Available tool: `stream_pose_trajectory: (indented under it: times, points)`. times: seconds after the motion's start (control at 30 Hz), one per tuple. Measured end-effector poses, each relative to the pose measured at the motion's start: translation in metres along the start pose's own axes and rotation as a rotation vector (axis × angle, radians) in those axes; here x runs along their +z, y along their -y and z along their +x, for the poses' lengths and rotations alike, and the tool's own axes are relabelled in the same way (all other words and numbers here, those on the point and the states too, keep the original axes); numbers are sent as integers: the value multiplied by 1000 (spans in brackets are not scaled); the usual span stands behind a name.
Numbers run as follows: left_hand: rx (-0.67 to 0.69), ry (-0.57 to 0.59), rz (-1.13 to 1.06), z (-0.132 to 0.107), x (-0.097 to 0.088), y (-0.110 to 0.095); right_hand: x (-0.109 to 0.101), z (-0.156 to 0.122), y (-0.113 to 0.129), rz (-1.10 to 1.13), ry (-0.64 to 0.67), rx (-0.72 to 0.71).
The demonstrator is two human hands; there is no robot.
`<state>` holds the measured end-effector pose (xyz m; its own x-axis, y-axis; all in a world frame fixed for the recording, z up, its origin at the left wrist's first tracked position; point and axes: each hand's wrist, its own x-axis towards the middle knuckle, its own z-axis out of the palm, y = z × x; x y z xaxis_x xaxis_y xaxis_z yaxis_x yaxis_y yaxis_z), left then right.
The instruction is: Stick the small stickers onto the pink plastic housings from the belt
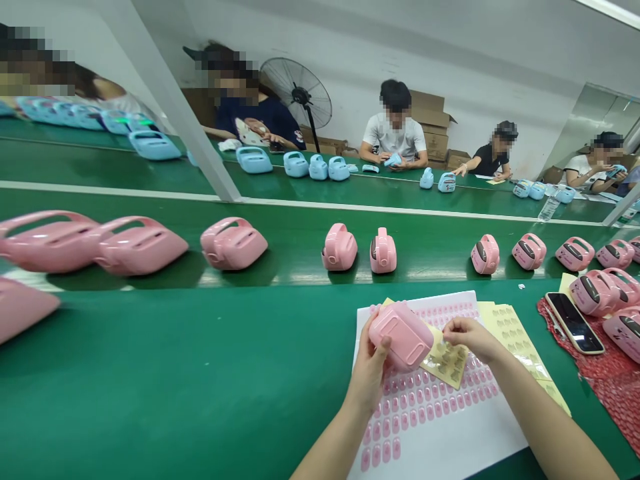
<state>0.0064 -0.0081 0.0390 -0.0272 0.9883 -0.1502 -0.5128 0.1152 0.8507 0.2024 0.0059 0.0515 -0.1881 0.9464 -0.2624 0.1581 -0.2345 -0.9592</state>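
My left hand (371,363) is wrapped round a pink plastic casing (401,333), held just above a white sheet of small pink oval stickers (425,413). My right hand (467,337) is pinched at the edge of a yellowish sticker sheet (447,363) that lies partly under the casing. What the fingertips hold is too small to make out. More yellowish sheets (515,337) are stacked to the right.
Pink casings (233,243) stand in a row along the green conveyor belt (200,373). A phone (574,322) and more pink casings (597,293) rest on a red cloth at the right. Across the far belt, several people handle blue casings (296,164); a fan (297,90) stands behind.
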Motion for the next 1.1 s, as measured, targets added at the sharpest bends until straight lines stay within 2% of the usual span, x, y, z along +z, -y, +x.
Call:
stream_pose_trajectory:
  times: [0.1, 0.23, 0.33, 0.47, 0.7, 0.83, 0.9, 1.0, 1.1]
  points:
    - [14, -3, 12, -1, 0, 2, 12, -7, 23, 164, -6, -166]
    - [27, 6, 11, -3, 0, 2, 37, -9, 47, 68, 5, -313]
    - [42, 13, 2, -2, -2, 3, 48, -3, 52, -74, -30, -294]
    - [59, 20, 13, 0, -5, 7, 49, 2, 52, -202, -85, -289]
    - [77, 23, -2, -3, -2, 7, 50, -2, 57, -213, -124, -235]
    - [66, 2, -12, -5, 0, 4, 55, -2, 54, -248, -135, -251]
    - [59, -2, -18, -6, 1, 2, 60, -3, 50, -297, -184, -320]
    - [53, -25, -18, -7, 1, 1, 68, -7, 42, -364, -271, -540]
    - [40, -65, -34, -4, 1, 1, 68, -8, 39, -302, -231, -683]
